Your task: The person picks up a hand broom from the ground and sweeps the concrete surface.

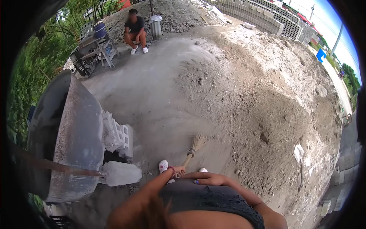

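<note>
In the lower middle of the head view, my left hand (178, 171), with a dark red bead bracelet at the wrist, is wrapped round the handle of a stick broom (197, 142). The bristles fan out on the dusty ground, pointing away from me. My right hand (206, 178) lies across the front of my dark clothing (206, 194), fingers stretched out, thumb apart with a blue nail. It appears to hold nothing. A white patterned shoe (163, 165) shows beside my left hand.
A big metal drum (82, 133) stands close on my left, beside hollow blocks (121, 136) and a whitish lump (121, 173). Gravelly soil (263, 126) slopes up on the right. Ahead, a person (135, 30) sits near a machine (91, 49). Block stacks (263, 19) stand far back.
</note>
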`<move>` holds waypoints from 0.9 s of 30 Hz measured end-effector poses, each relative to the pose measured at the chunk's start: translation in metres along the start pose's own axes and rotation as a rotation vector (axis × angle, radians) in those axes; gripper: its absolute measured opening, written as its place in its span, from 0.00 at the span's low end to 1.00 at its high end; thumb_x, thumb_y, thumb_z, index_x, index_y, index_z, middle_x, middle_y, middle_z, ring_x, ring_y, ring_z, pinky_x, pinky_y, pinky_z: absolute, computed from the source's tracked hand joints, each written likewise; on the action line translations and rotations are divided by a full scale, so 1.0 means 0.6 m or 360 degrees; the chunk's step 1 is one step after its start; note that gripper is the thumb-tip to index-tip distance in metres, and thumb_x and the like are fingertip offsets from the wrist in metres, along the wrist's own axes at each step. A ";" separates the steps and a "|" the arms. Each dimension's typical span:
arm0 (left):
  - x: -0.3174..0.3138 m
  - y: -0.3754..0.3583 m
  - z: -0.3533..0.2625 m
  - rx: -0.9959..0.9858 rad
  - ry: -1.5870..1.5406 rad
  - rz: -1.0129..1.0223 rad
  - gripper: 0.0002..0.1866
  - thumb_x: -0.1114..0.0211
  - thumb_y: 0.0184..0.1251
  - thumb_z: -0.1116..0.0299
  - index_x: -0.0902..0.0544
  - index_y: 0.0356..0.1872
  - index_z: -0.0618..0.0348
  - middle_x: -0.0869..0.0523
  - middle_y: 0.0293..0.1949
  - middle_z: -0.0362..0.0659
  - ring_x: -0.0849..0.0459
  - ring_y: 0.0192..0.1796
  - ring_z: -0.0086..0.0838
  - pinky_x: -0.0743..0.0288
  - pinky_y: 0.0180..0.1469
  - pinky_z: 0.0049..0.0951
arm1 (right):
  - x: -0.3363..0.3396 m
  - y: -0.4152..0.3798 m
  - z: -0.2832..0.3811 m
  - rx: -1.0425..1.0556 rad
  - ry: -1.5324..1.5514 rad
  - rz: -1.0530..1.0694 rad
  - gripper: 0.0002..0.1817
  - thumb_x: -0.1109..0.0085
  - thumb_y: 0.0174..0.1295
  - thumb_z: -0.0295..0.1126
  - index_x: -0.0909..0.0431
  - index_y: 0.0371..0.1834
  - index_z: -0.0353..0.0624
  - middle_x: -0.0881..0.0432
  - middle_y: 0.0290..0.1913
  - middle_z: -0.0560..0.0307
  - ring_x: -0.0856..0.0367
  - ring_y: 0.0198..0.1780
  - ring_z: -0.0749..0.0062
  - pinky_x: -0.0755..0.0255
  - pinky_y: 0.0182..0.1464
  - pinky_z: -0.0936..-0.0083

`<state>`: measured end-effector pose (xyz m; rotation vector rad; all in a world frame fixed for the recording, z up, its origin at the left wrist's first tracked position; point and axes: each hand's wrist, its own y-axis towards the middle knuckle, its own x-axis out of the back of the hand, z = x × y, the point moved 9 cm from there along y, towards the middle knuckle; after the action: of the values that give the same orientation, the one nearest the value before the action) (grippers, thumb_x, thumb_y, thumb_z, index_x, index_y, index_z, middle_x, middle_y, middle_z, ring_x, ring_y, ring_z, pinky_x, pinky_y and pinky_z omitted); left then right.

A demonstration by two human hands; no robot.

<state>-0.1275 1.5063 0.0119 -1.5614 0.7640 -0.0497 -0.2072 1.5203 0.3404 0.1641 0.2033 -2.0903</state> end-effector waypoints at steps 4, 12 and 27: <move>-0.003 0.028 0.003 -0.0128 0.0105 -0.0075 0.11 0.50 0.46 0.71 0.39 0.10 0.49 0.38 0.08 0.30 0.42 0.08 0.14 0.49 0.09 0.15 | -0.005 -0.010 0.013 -0.0059 0.0061 -0.0022 0.25 0.62 0.56 0.36 0.46 0.57 0.37 0.47 0.59 0.50 0.55 0.62 0.64 0.64 0.61 0.71; -0.027 0.017 -0.009 -0.0132 0.0202 -0.0038 0.10 0.49 0.46 0.70 0.37 0.10 0.51 0.37 0.08 0.30 0.41 0.08 0.14 0.48 0.10 0.14 | -0.002 -0.030 0.002 0.0006 -0.0152 -0.0010 0.24 0.66 0.58 0.40 0.47 0.57 0.42 0.48 0.60 0.50 0.56 0.63 0.64 0.64 0.61 0.72; -0.031 0.015 -0.012 -0.0107 0.0145 -0.0161 0.09 0.48 0.46 0.70 0.35 0.11 0.52 0.36 0.09 0.31 0.43 0.08 0.14 0.48 0.09 0.13 | 0.009 -0.044 -0.006 -0.0035 -0.0095 0.0013 0.22 0.64 0.58 0.39 0.42 0.56 0.43 0.45 0.59 0.52 0.52 0.61 0.63 0.59 0.60 0.71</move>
<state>-0.1493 1.5098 0.0123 -1.6705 0.7640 -0.1723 -0.2324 1.5294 0.3379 0.0890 0.1892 -2.0810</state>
